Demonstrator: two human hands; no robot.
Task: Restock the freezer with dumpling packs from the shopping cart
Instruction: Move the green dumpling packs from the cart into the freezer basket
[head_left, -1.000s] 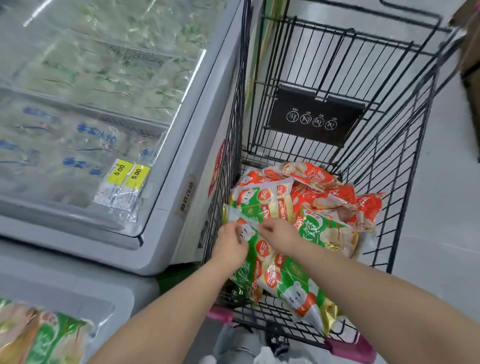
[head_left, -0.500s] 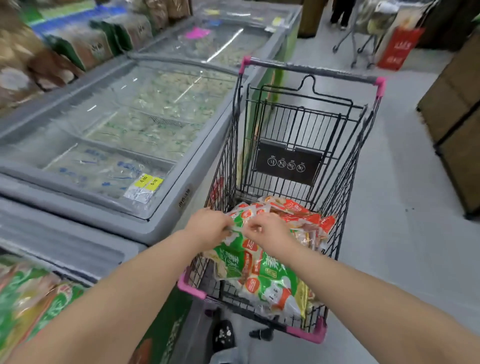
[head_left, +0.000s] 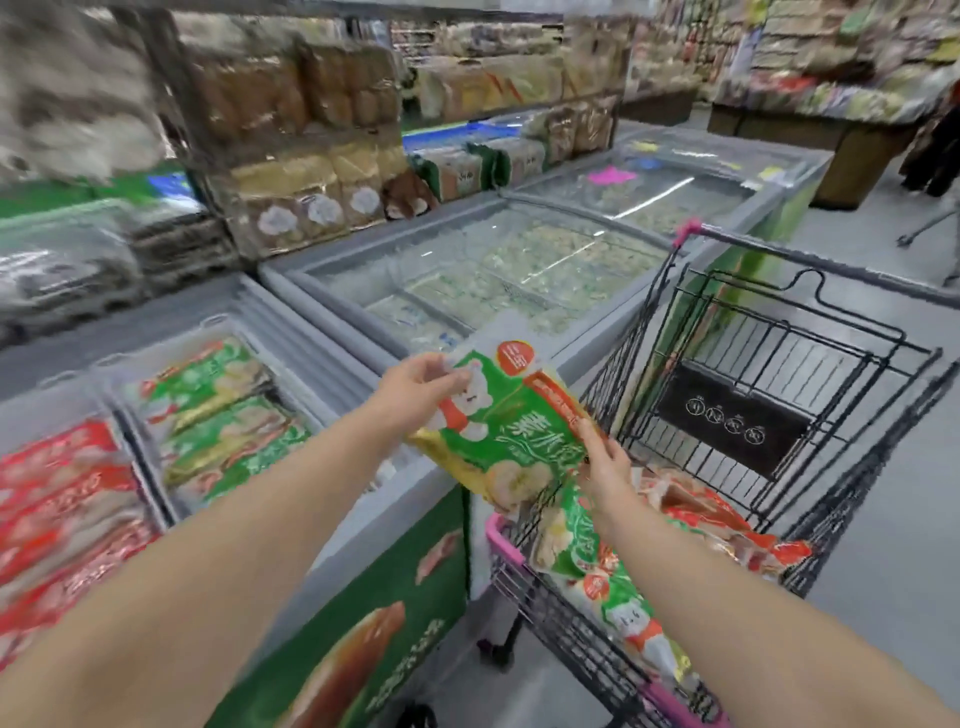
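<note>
Head view: both forearms stretch forward.
Left hand (head_left: 415, 387): pinches top corner of green dumpling pack (head_left: 498, 436).
Right hand (head_left: 605, 467): grips its right edge.
Pack position: raised, tilted, between freezer (head_left: 374, 519) and shopping cart (head_left: 779, 332).

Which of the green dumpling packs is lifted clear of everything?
The pack held up between left hand and right hand, over the corner of the cart; the other green packs lie in that cart or the freezer.

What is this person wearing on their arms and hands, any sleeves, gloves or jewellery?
Nothing shows. The left forearm and right forearm are bare to the picture's edge, no sleeves in view. The left hand and right hand wear no gloves, watch, bracelet or visible ring.
</note>
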